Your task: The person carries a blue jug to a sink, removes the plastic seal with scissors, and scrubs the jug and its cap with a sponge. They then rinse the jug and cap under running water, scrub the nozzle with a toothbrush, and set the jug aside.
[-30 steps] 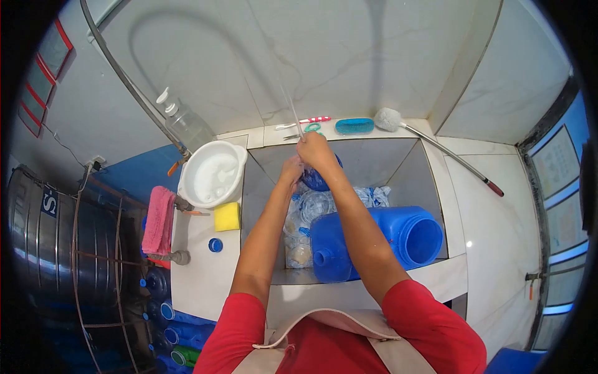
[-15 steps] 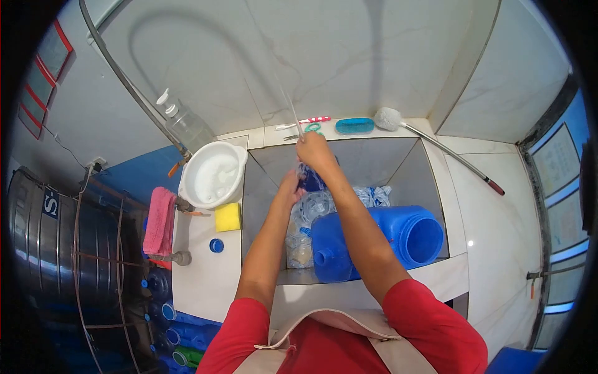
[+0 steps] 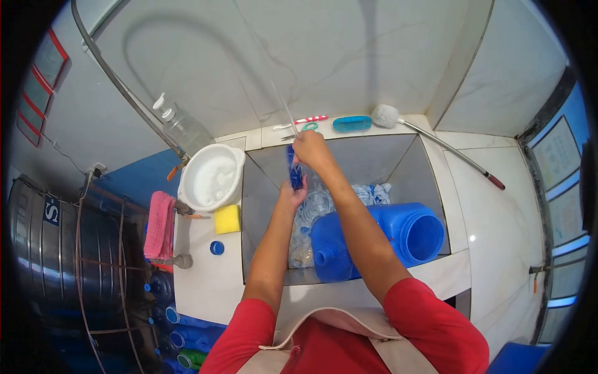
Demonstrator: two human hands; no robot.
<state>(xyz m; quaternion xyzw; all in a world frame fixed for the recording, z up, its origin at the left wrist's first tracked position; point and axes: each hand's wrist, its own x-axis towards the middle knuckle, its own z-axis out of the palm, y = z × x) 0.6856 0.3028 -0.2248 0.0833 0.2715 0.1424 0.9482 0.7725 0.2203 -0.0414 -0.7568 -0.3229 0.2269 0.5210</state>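
Observation:
A dark blue lid (image 3: 295, 177), seen nearly edge-on, is held over the grey-tiled sink (image 3: 398, 156). My left hand (image 3: 293, 194) grips its lower edge from below. Curled around the upper part of the lid is my right hand (image 3: 310, 149), closed, its fingertips partly hidden. A thin stream of water (image 3: 283, 103) comes down onto my right hand. Below my right forearm, a big blue jug (image 3: 374, 234) lies on its side in the sink, its wide mouth uncovered. Crumpled clear plastic (image 3: 303, 230) sits beside the jug.
Left of the sink stand a white basin (image 3: 187, 181) of suds, a yellow sponge (image 3: 227, 219), a small blue cap (image 3: 217, 248) and a pump bottle (image 3: 187, 129). Along the back ledge lie scissors (image 3: 308, 128), a toothbrush (image 3: 308, 119), a blue brush (image 3: 352, 124) and a long-handled brush (image 3: 448, 149).
Both hands have shifted slightly left. The blue lid has turned from a broader view to nearly edge-on, and my left hand is lower on it. The jug stays in place.

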